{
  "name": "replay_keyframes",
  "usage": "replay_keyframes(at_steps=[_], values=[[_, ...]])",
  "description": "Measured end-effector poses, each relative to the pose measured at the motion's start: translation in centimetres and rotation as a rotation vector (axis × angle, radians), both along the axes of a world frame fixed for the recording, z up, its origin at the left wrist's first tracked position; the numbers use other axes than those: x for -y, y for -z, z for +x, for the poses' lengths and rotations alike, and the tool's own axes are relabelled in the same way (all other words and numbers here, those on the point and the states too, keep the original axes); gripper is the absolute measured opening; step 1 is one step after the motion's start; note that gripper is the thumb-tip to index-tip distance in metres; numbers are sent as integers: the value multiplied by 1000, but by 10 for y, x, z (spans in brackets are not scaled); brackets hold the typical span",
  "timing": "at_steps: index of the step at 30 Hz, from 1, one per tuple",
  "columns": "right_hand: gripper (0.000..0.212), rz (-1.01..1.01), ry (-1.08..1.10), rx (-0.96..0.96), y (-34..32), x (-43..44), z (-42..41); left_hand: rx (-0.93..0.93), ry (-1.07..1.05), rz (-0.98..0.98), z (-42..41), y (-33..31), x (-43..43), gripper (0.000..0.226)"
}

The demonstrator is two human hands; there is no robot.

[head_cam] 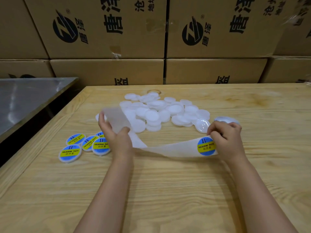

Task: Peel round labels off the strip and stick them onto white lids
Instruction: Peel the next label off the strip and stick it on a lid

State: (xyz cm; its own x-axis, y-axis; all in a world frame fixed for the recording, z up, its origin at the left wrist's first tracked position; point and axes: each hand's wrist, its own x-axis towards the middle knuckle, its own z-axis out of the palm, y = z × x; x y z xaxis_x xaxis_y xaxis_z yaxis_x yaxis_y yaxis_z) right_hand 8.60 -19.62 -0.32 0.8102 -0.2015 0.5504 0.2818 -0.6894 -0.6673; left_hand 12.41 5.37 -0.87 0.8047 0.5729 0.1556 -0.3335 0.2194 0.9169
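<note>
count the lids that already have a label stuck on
5 labelled lids, clustered left of the left hand: front-left, front-right, middle, back-left, back-right half hidden by the hand. Others may hide behind it.

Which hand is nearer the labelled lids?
Left. The left hand is right beside the labelled lids, gripping the strip; the right hand pinches the strip's far end, well away from them.
</note>
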Motion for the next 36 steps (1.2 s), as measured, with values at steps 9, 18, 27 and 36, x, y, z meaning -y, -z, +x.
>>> replay_keyframes(at_steps=[9,18,27,36], values=[[22,291,-101,-79,-3,5,6,99,731,757,-41,-10,62,52],[36,79,110,145,-10,-2,0,-244,1154,447,-54,5,91,18],[11,-118,-2,53,-10,-2,-2,-317,1185,-138,-47,1,91,50],[17,-239,-69,-26,-8,-4,-2,-207,1133,-23,-43,4,85,86]])
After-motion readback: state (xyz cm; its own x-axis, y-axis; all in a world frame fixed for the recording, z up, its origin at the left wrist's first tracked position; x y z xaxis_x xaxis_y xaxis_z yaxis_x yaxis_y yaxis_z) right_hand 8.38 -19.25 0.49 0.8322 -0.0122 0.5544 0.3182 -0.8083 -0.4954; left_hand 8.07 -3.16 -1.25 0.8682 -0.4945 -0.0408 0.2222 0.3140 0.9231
